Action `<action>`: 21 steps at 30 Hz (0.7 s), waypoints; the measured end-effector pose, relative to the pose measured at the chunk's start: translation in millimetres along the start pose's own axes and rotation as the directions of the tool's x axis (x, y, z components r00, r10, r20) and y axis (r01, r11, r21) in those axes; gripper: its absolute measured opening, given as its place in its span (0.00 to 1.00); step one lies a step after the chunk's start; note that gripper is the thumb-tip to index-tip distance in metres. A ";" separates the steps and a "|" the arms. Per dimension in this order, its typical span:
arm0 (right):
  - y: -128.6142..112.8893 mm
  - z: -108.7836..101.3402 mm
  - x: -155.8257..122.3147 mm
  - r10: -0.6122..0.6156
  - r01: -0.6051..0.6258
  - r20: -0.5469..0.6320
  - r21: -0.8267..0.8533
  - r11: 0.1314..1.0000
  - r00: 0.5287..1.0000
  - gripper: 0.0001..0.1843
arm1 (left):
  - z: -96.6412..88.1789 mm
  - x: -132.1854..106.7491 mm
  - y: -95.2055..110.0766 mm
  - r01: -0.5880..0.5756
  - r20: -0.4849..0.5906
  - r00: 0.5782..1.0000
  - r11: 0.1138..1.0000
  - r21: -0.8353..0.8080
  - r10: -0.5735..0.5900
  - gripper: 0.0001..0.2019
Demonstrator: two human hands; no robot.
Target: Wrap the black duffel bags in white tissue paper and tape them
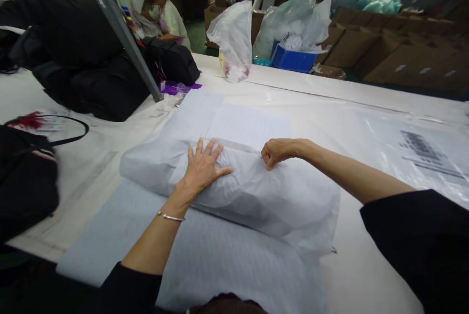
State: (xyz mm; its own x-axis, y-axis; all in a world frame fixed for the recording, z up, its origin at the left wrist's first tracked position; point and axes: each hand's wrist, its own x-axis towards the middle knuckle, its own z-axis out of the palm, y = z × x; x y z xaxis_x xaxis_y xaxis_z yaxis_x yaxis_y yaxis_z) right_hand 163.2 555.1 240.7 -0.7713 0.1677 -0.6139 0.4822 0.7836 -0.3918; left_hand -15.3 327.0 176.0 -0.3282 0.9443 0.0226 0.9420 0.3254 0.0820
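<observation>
A bulky bundle (234,192) in thin white wrapping lies across the table in front of me; what is inside is hidden. My left hand (202,166) rests flat on its top with the fingers spread. On the right, my right hand (274,153) is closed, its fingertips pinching at the wrapping near the upper edge. Whether it grips the wrapping's edge or something small is hidden by the fingers. White sheets (242,121) lie just behind the bundle, and another pale sheet (220,260) spreads out below it toward me.
Black bags (91,74) are piled at the left behind a slanted metal post (120,31). Clear plastic bags (421,153) with printing lie at the right. A blue box (295,60) and a filled plastic bag (234,45) stand along the far edge. A co-worker (170,18) sits beyond.
</observation>
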 end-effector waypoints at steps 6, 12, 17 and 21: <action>4.9 5.3 19.9 -0.083 0.080 -0.081 -0.043 0.996 0.993 0.13 | -2.3 0.1 -0.2 0.001 0.018 1.000 1.000 0.028 -0.002 0.39; 25.2 3.8 30.2 -0.056 0.046 -0.110 -0.094 0.995 0.992 0.30 | -0.9 -1.6 -2.8 -0.010 0.014 1.000 0.998 0.058 0.009 0.39; 83.6 10.4 16.8 0.058 -0.030 -0.238 0.117 0.993 0.969 0.35 | -0.2 -0.9 -4.0 -0.008 0.036 0.999 0.997 0.076 0.006 0.39; 154.0 59.6 -35.0 0.417 -0.264 -0.599 0.330 0.906 0.683 0.26 | -0.7 -0.1 -3.3 0.000 0.058 0.998 0.997 0.071 -0.005 0.40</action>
State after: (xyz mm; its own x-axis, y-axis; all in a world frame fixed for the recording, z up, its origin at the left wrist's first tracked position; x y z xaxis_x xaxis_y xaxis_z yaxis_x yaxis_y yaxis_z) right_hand 289.3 634.2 161.0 -0.5747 0.7999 -0.1726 0.7779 0.4685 -0.4188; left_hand -18.5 325.9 176.4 -0.3279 0.9441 -0.0351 0.9444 0.3285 0.0112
